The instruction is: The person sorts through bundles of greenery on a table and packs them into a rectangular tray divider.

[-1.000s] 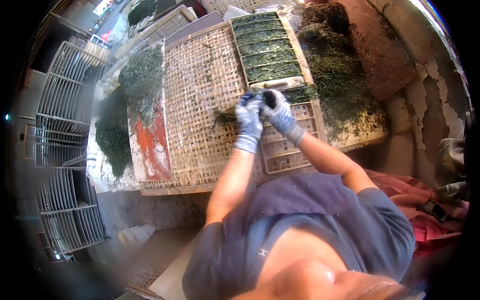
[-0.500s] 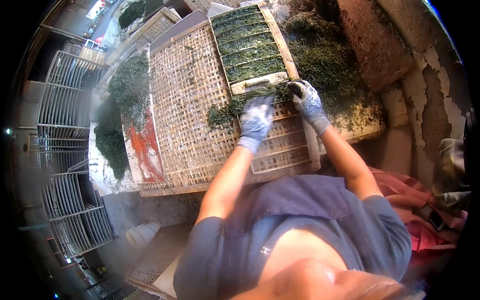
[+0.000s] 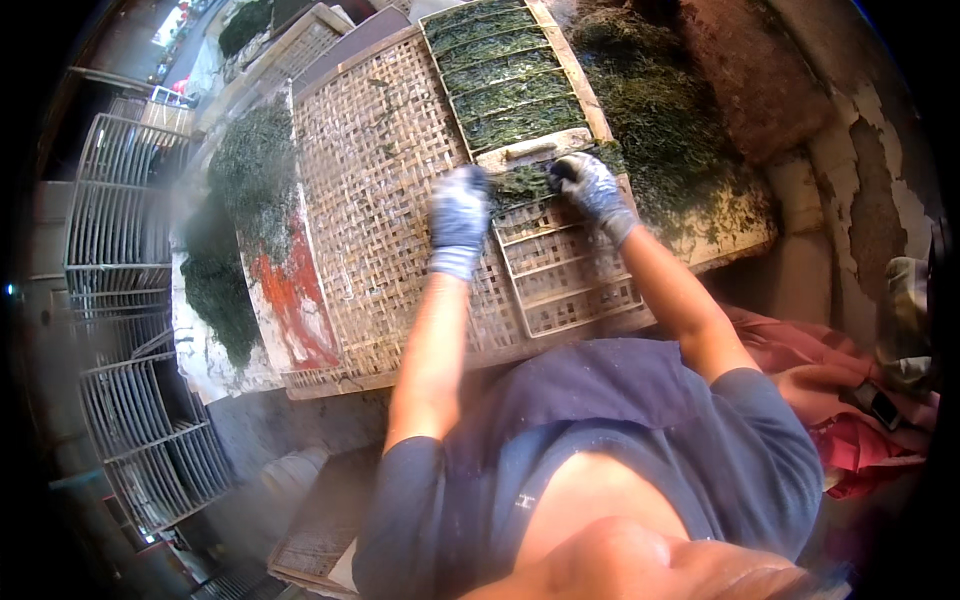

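Two gloved hands on one clump of greens

Nearest you: your blue shirt (image 3: pixel 600 460), bare forearms running up from it. Pink cloth (image 3: pixel 850 420) sits at your right side, wire racks (image 3: pixel 120 300) stacked off to your left.

Your left hand (image 3: pixel 458 218) rests on the woven bamboo mat (image 3: pixel 370 200), fingers curled down at the left end of the clump of greens (image 3: pixel 522 183); can't tell if it's actually pinching any. Your right hand (image 3: pixel 592 187) is closed on the clump's right end.

Clump lies across the slatted wooden frame (image 3: pixel 560 270), right at the line where filled rows stop. Rows below it, toward you, show bare mesh. Rows beyond are packed with pressed greens (image 3: pixel 500 70).

Farther out: loose pile of greens (image 3: pixel 650 110) right of the frame, a second heap (image 3: pixel 250 170) left of the mat, above a red-stained board (image 3: pixel 295 300).
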Action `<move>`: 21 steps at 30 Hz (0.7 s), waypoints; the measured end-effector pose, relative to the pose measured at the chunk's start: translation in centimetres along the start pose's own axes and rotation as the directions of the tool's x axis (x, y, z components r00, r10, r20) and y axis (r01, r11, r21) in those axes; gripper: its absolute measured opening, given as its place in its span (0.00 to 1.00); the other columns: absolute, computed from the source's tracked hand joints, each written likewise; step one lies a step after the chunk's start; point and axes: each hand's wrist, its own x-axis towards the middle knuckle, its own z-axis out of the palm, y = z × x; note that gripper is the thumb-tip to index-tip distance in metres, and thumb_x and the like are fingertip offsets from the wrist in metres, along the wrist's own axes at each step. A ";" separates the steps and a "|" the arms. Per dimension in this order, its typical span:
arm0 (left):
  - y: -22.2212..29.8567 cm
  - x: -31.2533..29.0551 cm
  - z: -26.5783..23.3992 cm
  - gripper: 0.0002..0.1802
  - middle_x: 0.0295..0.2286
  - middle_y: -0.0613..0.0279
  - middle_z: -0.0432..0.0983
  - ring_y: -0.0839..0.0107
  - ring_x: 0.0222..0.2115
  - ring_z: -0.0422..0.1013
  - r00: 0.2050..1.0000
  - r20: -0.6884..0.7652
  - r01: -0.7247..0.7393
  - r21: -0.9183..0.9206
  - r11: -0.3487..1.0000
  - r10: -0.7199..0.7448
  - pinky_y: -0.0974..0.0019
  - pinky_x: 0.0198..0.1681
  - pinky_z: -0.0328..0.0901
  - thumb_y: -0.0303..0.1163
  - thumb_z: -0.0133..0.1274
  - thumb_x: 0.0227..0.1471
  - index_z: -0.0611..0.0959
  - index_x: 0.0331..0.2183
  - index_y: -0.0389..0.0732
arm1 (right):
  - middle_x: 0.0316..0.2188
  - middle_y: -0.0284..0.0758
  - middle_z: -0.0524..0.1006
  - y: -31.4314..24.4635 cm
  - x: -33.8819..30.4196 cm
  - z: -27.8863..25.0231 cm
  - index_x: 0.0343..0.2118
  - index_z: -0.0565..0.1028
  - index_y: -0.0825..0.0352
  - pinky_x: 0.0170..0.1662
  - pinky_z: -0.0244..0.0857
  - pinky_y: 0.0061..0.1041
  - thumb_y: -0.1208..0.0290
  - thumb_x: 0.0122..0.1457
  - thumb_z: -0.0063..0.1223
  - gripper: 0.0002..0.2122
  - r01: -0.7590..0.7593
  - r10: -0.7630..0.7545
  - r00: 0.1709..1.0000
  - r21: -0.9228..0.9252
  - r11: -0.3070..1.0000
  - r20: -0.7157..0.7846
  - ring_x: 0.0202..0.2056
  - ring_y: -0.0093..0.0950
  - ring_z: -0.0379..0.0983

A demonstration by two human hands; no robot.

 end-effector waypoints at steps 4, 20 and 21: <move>-18.7 0.2 -14.0 0.10 0.37 0.53 0.85 0.62 0.39 0.80 0.888 -0.383 0.259 -0.037 0.965 -0.253 0.59 0.44 0.73 0.24 0.53 0.58 0.88 0.38 0.39 | 0.40 0.42 0.81 -0.6 -0.3 0.1 0.43 0.79 0.60 0.51 0.72 0.44 0.72 0.56 0.54 0.11 0.032 -0.036 0.998 -0.056 0.998 -0.058 0.45 0.46 0.78; 0.7 -5.5 3.3 0.27 0.54 0.50 0.79 0.56 0.61 0.69 0.915 0.141 -0.401 0.227 0.887 0.377 0.44 0.72 0.50 0.44 0.48 0.66 0.77 0.60 0.40 | 0.35 0.39 0.81 -1.5 -1.4 -2.0 0.36 0.81 0.58 0.46 0.73 0.42 0.67 0.57 0.58 0.06 -0.089 0.029 0.960 -0.207 0.974 -0.277 0.40 0.43 0.79; 1.0 -5.6 3.0 0.27 0.57 0.52 0.77 0.58 0.62 0.68 0.921 0.195 -0.378 0.241 0.894 0.337 0.44 0.72 0.48 0.42 0.47 0.67 0.76 0.62 0.41 | 0.36 0.38 0.81 -1.3 -1.8 -2.0 0.38 0.81 0.58 0.47 0.73 0.41 0.66 0.58 0.59 0.07 -0.116 0.049 0.963 -0.241 0.963 -0.266 0.41 0.42 0.79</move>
